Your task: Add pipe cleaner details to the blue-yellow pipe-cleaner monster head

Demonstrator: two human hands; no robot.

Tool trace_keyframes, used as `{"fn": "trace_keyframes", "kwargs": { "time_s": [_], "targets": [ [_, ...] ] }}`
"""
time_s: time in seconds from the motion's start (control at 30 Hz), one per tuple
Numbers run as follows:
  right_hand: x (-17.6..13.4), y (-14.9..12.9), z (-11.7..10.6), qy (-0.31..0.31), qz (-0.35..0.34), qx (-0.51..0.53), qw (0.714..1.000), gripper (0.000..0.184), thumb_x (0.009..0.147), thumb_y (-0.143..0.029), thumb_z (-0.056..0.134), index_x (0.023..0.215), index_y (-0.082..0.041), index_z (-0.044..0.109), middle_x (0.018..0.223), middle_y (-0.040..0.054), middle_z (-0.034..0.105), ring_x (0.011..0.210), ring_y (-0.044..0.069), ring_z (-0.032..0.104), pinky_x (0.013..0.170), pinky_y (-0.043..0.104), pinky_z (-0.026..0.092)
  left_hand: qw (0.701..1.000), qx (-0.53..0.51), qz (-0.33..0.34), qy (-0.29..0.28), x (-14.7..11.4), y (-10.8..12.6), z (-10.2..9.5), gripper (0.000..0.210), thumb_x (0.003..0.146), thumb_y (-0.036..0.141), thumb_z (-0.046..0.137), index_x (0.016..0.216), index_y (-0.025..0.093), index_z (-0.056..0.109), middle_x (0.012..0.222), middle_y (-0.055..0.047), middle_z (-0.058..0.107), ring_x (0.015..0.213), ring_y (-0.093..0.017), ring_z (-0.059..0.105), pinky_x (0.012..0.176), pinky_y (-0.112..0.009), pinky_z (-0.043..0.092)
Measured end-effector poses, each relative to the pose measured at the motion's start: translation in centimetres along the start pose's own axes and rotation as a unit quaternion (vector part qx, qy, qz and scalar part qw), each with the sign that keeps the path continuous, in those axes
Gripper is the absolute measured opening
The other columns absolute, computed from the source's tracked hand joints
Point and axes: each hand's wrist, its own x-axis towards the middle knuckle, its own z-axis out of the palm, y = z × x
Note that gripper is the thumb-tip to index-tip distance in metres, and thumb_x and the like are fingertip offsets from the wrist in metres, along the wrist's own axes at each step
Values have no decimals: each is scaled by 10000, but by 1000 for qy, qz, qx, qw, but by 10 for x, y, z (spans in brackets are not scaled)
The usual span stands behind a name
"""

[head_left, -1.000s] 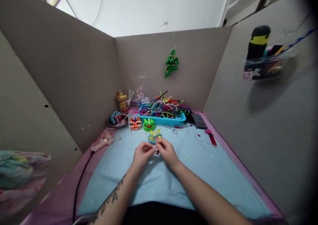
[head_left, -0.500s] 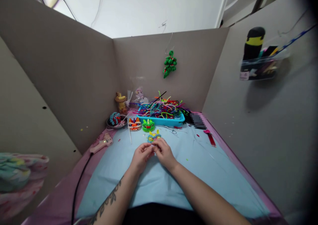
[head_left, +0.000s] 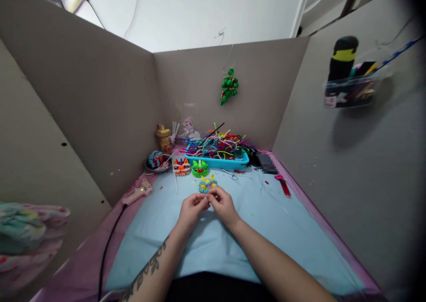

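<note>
My left hand [head_left: 193, 209] and my right hand [head_left: 222, 204] meet over the blue cloth, thumbs and fingertips pinched together. Whatever lies between the fingertips is too small and covered to make out. Just beyond them sits a blue and yellow pipe-cleaner animal face [head_left: 207, 184], partly behind my right fingers. Behind it stand a green pipe-cleaner face [head_left: 200, 169] with a red mouth and an orange and white one [head_left: 181, 167].
A blue tray [head_left: 221, 163] heaped with pipe cleaners stands at the back. To its right are scissors [head_left: 231, 175] and a blurred dark phone-like object [head_left: 267, 163]. A pink glue gun [head_left: 138, 192] with a black cord lies left. Grey panels [head_left: 233, 115] enclose the table.
Both hands remain together, with the fingertips shifted slightly and the right fingers more curled. The whole view has moved a little; the things on the table stay in place.
</note>
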Motion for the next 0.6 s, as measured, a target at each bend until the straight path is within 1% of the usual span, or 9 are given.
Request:
{"fn": "trace_keyframes", "kwargs": {
  "time_s": [0.07, 0.13, 0.27, 0.33, 0.37, 0.4, 0.47, 0.53, 0.6],
  "targets": [
    [1, 1, 1, -6, 49, 48, 998, 181, 779, -330, 555, 675, -182, 556, 610, -13, 532, 543, 118, 500, 495, 225, 396, 1000, 9, 0, -4, 0, -1, 0, 305, 614, 362, 745, 783, 119, 668, 642, -34, 670, 575, -113, 582, 601, -223, 446],
    [2, 3, 3, -21, 105, 114, 988, 212, 768, -364, 561, 662, -182, 538, 535, -34, 507, 461, 103, 464, 441, 217, 365, 1000, 11, 3, -8, 0, -2, 0, 296, 626, 357, 739, 781, 116, 663, 640, -38, 671, 578, -118, 586, 604, -228, 449],
    [4, 7, 8, -29, 209, 242, 947, 248, 709, -387, 607, 631, -184, 489, 483, -50, 498, 388, 88, 429, 371, 195, 295, 1000, 1, 7, -25, -2, -2, 1, 296, 630, 356, 737, 773, 109, 657, 661, -55, 683, 591, -130, 601, 618, -244, 461],
    [5, 9, 8, -30, 240, 268, 933, 256, 678, -379, 631, 623, -180, 480, 488, -47, 504, 377, 80, 421, 360, 185, 272, 1000, -2, 2, -28, -1, -2, 1, 296, 630, 356, 737, 775, 111, 656, 673, -56, 688, 597, -132, 607, 625, -245, 465],
    [5, 9, 8, -35, 246, 268, 931, 254, 679, -379, 630, 629, -177, 485, 496, -43, 512, 380, 79, 425, 361, 183, 272, 1000, -2, -1, -27, -1, -2, 1, 295, 632, 354, 735, 779, 112, 655, 677, -54, 688, 602, -132, 608, 628, -244, 467],
    [5, 9, 7, -42, 243, 257, 934, 248, 692, -382, 620, 642, -174, 493, 500, -39, 517, 383, 79, 426, 364, 183, 276, 1000, 0, -3, -24, -1, -2, 1, 294, 635, 352, 733, 785, 111, 654, 680, -53, 688, 606, -130, 608, 631, -241, 467],
    [6, 8, 3, -54, 212, 200, 955, 232, 740, -386, 576, 674, -171, 518, 496, -39, 512, 390, 82, 421, 377, 190, 291, 1000, 10, -2, -10, 0, -2, 1, 302, 643, 353, 725, 807, 111, 647, 690, -49, 684, 610, -124, 604, 631, -235, 468],
    [6, 7, -1, -51, 140, 100, 984, 211, 778, -361, 539, 687, -171, 544, 524, -31, 523, 440, 95, 447, 422, 204, 337, 999, 32, 5, 6, 1, -1, 1, 317, 646, 359, 719, 826, 114, 633, 683, -40, 674, 603, -118, 598, 622, -228, 467],
    [5, 3, -4, -29, 44, -10, 999, 188, 800, -311, 518, 678, -174, 562, 596, -10, 553, 542, 115, 497, 518, 226, 392, 998, 56, 15, 17, 1, 0, 1, 335, 647, 376, 711, 844, 122, 614, 683, -32, 663, 620, -125, 603, 615, -226, 469]
  ]
}}
